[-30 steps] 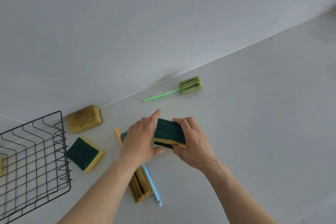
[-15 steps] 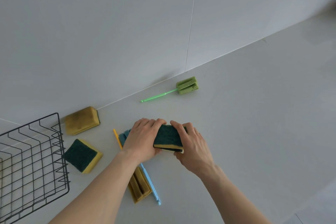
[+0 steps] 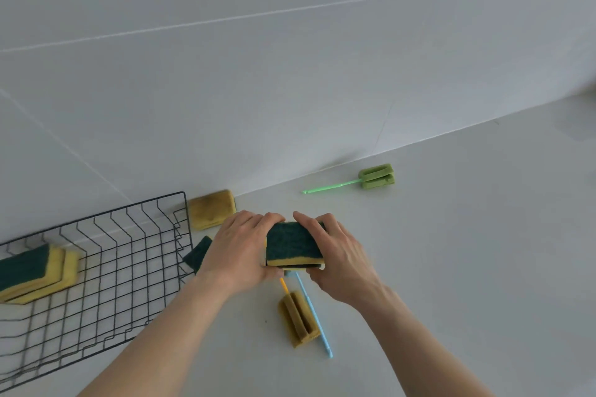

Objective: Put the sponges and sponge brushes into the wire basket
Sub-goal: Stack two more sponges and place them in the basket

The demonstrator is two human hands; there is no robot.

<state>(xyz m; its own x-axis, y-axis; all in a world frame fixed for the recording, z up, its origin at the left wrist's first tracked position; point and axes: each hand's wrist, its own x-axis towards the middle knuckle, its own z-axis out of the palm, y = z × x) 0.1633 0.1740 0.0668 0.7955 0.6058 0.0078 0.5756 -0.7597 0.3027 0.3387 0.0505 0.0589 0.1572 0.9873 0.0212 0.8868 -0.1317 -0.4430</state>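
My left hand and my right hand squeeze a stack of green-and-yellow sponges between them, just above the counter. The black wire basket stands to the left, with two sponges inside at its far left. A yellow sponge leans at the wall beside the basket. Another green-topped sponge is partly hidden behind my left wrist. A yellow sponge brush and a blue brush handle lie below my hands. A green sponge brush lies far right near the wall.
The pale counter meets a tiled wall along a slanted line behind the objects. Bare counter stretches to the right of my hands.
The view has swung left, so the basket and the sponges inside it show more. My hands have carried the sponge stack left, closer to the basket.
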